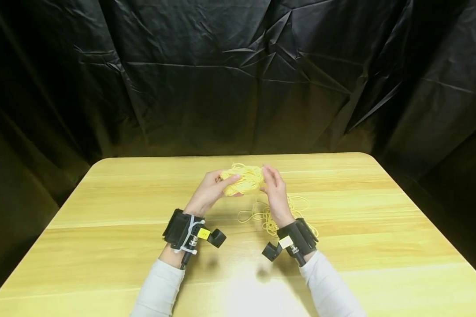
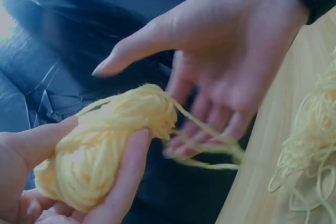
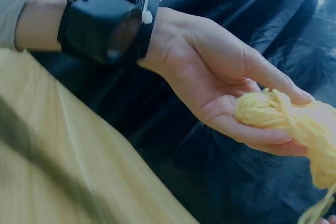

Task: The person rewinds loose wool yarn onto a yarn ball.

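Sleeves [image 1: 157, 288]: two, pale, entering at the bottom edge, one on each forearm.
Left hand [image 1: 208, 191]: gripping the yarn bundle [image 1: 246, 178], thumb on one side, fingers on the other.
Right hand [image 1: 277, 196]: at the bundle's right end, fingers loosely bent, thumb apart from them; no pinch shows. Whether the fingertips touch the bundle, I cannot tell.
Yarn bundle: one, yellow, held above the desk [image 1: 361, 198], between the two hands.
Wrapping: apparently the step in hand. Light, even tension should suit it, with the left hand firm enough to steady the bundle without squashing it, and the yarn drawn slowly so knots don't tighten.
Strands [image 2: 218, 166]: at least two, trailing from the bundle past the right hand's fingers; blur prevents an exact count.
Loose yarn [image 2: 315, 124]: one tangled yellow heap on the desk, partly hidden by the right hand and wrist in the head view.
Wrist cameras [image 1: 216, 237]: two, black, one per wrist.
Backdrop [image 1: 206, 88]: one creased black sheet behind one wood-grain desk.
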The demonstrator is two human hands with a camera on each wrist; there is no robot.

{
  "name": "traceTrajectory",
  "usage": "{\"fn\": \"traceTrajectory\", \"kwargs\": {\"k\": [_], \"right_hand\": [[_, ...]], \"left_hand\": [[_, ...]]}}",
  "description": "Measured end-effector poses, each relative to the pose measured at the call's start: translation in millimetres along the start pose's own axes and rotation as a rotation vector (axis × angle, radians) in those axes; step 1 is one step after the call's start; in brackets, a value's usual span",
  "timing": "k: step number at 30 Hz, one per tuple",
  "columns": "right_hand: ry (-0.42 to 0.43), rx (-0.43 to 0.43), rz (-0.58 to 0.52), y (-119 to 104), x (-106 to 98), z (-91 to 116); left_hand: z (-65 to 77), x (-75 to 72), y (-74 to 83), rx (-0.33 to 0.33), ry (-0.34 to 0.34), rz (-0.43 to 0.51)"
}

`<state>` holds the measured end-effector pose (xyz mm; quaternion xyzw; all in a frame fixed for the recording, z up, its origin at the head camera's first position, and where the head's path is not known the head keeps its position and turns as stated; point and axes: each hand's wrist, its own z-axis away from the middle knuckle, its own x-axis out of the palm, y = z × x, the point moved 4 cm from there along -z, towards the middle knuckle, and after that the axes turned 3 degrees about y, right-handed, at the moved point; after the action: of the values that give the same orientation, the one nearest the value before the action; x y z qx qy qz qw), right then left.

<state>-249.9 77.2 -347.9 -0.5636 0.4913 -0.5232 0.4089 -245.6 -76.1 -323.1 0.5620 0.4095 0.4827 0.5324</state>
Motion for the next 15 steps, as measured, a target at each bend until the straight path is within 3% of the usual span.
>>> {"fn": "traceTrajectory", "kwargs": {"k": [4,8,11,15], "right_hand": [[-0.089,0.094,-0.237,7,11,-1],[-0.338,0.183,-0.392,16,28,8],[-0.442,0.251,-0.373,23,31,19],[-0.408,0.256,-0.180,28,22,26]], "left_hand": [[-4.4,0.8,6.9,0.040,0.000,-0.005],[-9.5,0.9,10.8,0.096,0.032,-0.042],[-10.0,-3.4,12.9,0.138,0.084,-0.066],[-16.9,-18.3,8.4,0.206,0.126,0.013]]}}
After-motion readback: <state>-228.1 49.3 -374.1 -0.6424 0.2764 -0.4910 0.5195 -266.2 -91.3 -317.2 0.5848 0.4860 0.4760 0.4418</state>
